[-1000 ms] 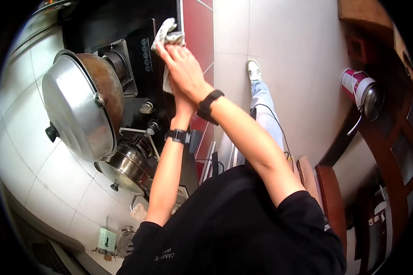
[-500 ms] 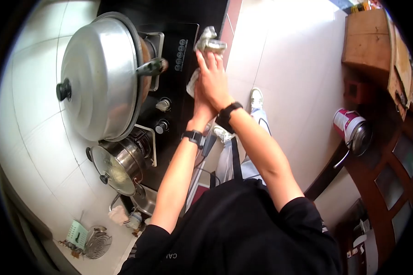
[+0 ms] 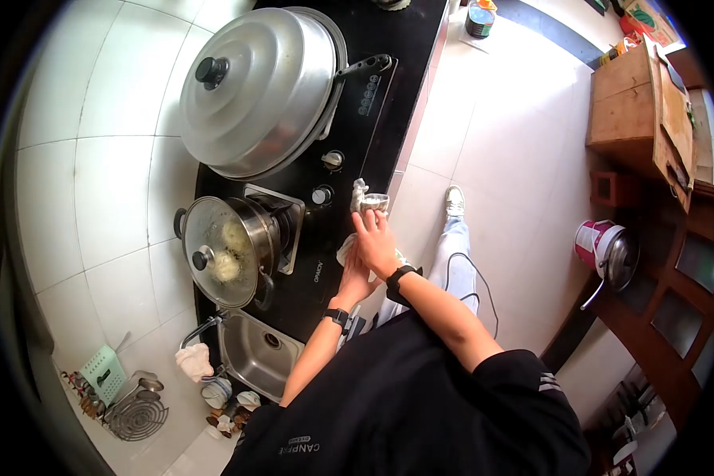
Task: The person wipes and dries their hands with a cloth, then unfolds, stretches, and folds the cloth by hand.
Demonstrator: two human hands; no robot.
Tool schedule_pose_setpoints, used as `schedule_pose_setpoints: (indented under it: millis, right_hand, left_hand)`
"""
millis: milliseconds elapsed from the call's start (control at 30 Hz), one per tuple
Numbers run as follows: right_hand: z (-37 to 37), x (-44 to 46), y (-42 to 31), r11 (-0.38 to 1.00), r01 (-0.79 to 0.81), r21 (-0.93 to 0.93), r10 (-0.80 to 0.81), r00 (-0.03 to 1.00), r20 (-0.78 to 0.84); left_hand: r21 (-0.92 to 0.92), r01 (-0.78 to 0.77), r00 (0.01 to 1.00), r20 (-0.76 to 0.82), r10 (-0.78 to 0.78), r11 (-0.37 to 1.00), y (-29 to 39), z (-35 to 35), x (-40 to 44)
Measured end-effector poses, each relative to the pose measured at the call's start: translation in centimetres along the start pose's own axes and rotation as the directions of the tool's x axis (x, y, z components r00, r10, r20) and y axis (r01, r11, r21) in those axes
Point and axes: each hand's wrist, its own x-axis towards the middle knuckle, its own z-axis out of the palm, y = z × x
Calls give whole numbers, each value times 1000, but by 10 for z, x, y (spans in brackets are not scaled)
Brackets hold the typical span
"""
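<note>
A crumpled pale cloth lies on the black countertop near its front edge. My right hand presses on it, fingertips at the cloth and fingers fairly close together. Just beneath and to the left, my left hand is partly covered by the right one, with more pale cloth beside it; its fingers are mostly hidden. Two stove knobs, one of them silver, are left of the hands. A large lidded pan and a smaller glass-lidded pot with round pale food inside stand on the stove.
A steel sink is at the lower left, with a pink cloth by its tap. A green basket and utensils are farther left. On the right stand a wooden cabinet and a red-and-white bucket.
My hands and the cloth have moved along the counter's front edge, from beside the large pan to below the knobs. The view has shifted, and the sink now shows fully.
</note>
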Motion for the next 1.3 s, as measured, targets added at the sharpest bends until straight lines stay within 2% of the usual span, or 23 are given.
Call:
schedule_pose_setpoints:
  millis: [233, 333, 467, 567, 767, 867, 1100, 1200, 1300]
  right_hand:
    - [-16, 10, 5, 996, -7, 88, 1, 998, 69]
    - [-18, 15, 14, 991, 0, 136, -13, 995, 97]
    - [-25, 15, 24, 974, 32, 224, -51, 995, 80]
    - [-33, 21, 35, 960, 67, 273, -93, 992, 82]
    - [-37, 38, 59, 916, 112, 386, -149, 986, 68]
    - [-38, 50, 69, 913, 150, 379, -167, 986, 12]
    - [-56, 77, 88, 915, 146, 376, -183, 981, 65]
    - [-60, 85, 95, 916, 168, 364, -208, 975, 73]
    - [-60, 91, 99, 921, 185, 343, -225, 971, 83]
  left_hand:
    - [80, -107, 994, 42, 103, 991, -13, 2, -13]
    - [71, -117, 993, 6, 117, 991, -13, 4, -11]
    - [25, -110, 994, 12, 110, 994, -12, 4, -7]
    - [76, -70, 997, 40, 67, 995, 4, -5, 0]
    - [114, -110, 990, 102, 99, 987, 27, -25, 29]
    - [132, -110, 990, 104, 97, 985, 29, -26, 44]
    - [145, -86, 994, 76, 76, 986, 41, -34, 76]
    - [140, -89, 988, 138, 70, 986, 42, -42, 86]
    - [119, -117, 991, 80, 108, 986, 44, -45, 90]
